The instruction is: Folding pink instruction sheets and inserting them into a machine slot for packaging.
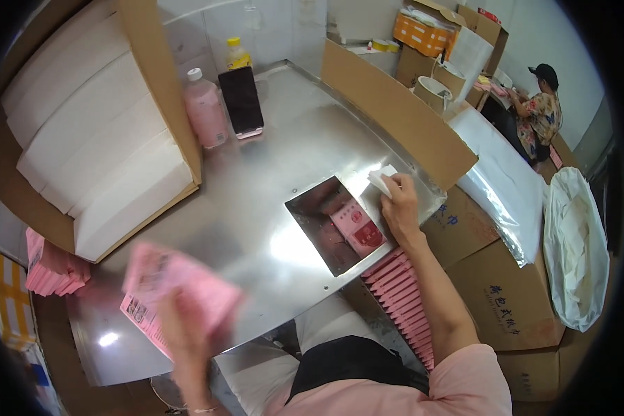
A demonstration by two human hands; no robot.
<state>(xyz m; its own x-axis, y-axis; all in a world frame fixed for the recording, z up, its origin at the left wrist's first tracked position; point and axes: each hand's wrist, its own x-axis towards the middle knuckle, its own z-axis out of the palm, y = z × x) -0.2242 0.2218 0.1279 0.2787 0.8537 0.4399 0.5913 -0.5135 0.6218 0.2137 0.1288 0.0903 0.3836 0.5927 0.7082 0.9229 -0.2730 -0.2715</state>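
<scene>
My left hand (pixel 180 329), smeared by motion, is closed on several flat pink printed packets (pixel 211 295) over the table's near left part. My right hand (pixel 402 211) pinches a small white folded tissue (pixel 382 179) just right of a rectangular opening (pixel 312 211) in the metal tabletop (pixel 256 201). Inside that opening lies a pink and red printed pack (pixel 357 227), apart from both hands. Below the table edge, under my right forearm, runs a tight row of pink packs (pixel 402 305).
A tilted carton (pixel 161 83) filled with white tissue stacks (pixel 83 118) stands at the left. A pink bottle (pixel 206 111), a phone (pixel 242 102) and a yellow-capped bottle (pixel 238 54) line the back. A cardboard strip (pixel 395 111) edges the right side. Another person (pixel 541 114) sits far right.
</scene>
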